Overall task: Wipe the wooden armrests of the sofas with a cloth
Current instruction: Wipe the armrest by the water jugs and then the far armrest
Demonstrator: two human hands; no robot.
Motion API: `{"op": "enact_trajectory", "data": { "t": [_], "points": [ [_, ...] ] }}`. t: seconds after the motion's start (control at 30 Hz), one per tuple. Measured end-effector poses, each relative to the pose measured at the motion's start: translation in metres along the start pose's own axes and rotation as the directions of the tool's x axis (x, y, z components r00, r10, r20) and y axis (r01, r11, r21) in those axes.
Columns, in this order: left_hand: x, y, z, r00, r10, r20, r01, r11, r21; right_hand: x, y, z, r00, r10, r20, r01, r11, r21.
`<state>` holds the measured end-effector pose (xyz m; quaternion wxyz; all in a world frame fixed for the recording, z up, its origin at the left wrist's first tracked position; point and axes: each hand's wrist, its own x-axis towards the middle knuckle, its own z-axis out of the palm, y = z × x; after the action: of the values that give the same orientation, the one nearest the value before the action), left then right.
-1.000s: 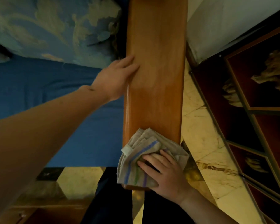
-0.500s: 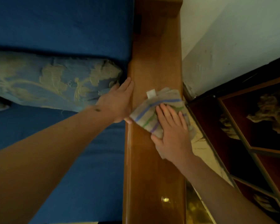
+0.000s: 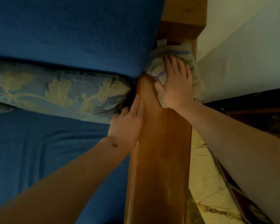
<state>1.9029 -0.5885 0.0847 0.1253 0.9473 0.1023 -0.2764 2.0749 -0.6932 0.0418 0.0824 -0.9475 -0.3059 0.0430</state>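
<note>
A long polished wooden armrest (image 3: 160, 159) runs up the middle of the view beside a blue sofa. At its far end, against the sofa back, lies a beige cloth (image 3: 158, 65) with blue, green and purple stripes. My right hand (image 3: 174, 84) presses flat on the cloth, fingers spread over it. My left hand (image 3: 128, 125) rests flat on the armrest's left edge, fingers together, holding nothing.
A blue bolster with a gold leaf pattern (image 3: 55, 92) lies on the blue seat (image 3: 47, 159) against the armrest. A white wall (image 3: 241, 54) stands close on the right, with marble floor (image 3: 205, 183) and a dark wooden cabinet (image 3: 257, 115) below it.
My right hand has pushed the cloth from the near end of the armrest up to its far end by the sofa back. My left hand stayed on the left edge.
</note>
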Motion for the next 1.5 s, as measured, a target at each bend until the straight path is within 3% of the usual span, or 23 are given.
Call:
{"op": "enact_trajectory", "data": {
  "t": [0.3,0.43,0.57,0.73,0.87,1.07,1.23,1.33,1.4,1.5],
  "points": [
    [-0.002,0.007,0.003,0.996,-0.076,-0.038,0.075,0.997,-0.026,-0.004,-0.004,-0.002,1.0,0.023,-0.013,-0.022,0.999,0.032],
    [-0.02,-0.003,0.016,0.994,-0.076,-0.083,0.055,0.97,-0.236,-0.032,-0.015,0.005,0.998,0.069,-0.001,-0.069,0.998,0.011],
    [-0.07,0.002,0.054,0.989,-0.098,-0.106,0.014,0.798,-0.603,-0.097,-0.028,0.008,0.997,0.074,0.029,-0.074,0.997,0.006],
    [-0.118,0.014,0.1,0.963,-0.27,0.011,0.226,0.782,-0.581,-0.151,-0.038,0.009,0.999,0.015,0.051,-0.013,0.999,-0.039],
    [-0.144,0.03,0.13,0.924,-0.381,0.015,0.26,0.6,-0.757,-0.165,-0.038,0.011,0.998,-0.018,0.058,0.019,1.0,-0.02],
    [-0.145,0.034,0.128,0.904,-0.428,-0.002,0.257,0.548,-0.796,-0.229,-0.041,0.014,0.989,-0.12,0.086,0.121,0.993,-0.006],
    [-0.168,0.062,0.143,0.807,-0.587,-0.064,0.201,0.375,-0.905,-0.291,-0.043,0.01,0.984,-0.143,0.106,0.137,0.989,0.057],
    [-0.194,0.072,0.158,0.79,-0.613,-0.023,0.19,0.281,-0.941,-0.339,-0.048,0.009,0.981,-0.147,0.128,0.13,0.983,0.13],
    [-0.225,0.079,0.17,0.775,-0.63,0.049,0.204,0.176,-0.963,-0.37,-0.048,0.005,0.974,-0.159,0.165,0.124,0.971,0.202],
    [-0.282,0.091,0.194,0.699,-0.692,0.18,0.216,-0.035,-0.976,-0.423,-0.046,-0.001,0.952,-0.183,0.244,0.088,0.93,0.356]
  ]
}}
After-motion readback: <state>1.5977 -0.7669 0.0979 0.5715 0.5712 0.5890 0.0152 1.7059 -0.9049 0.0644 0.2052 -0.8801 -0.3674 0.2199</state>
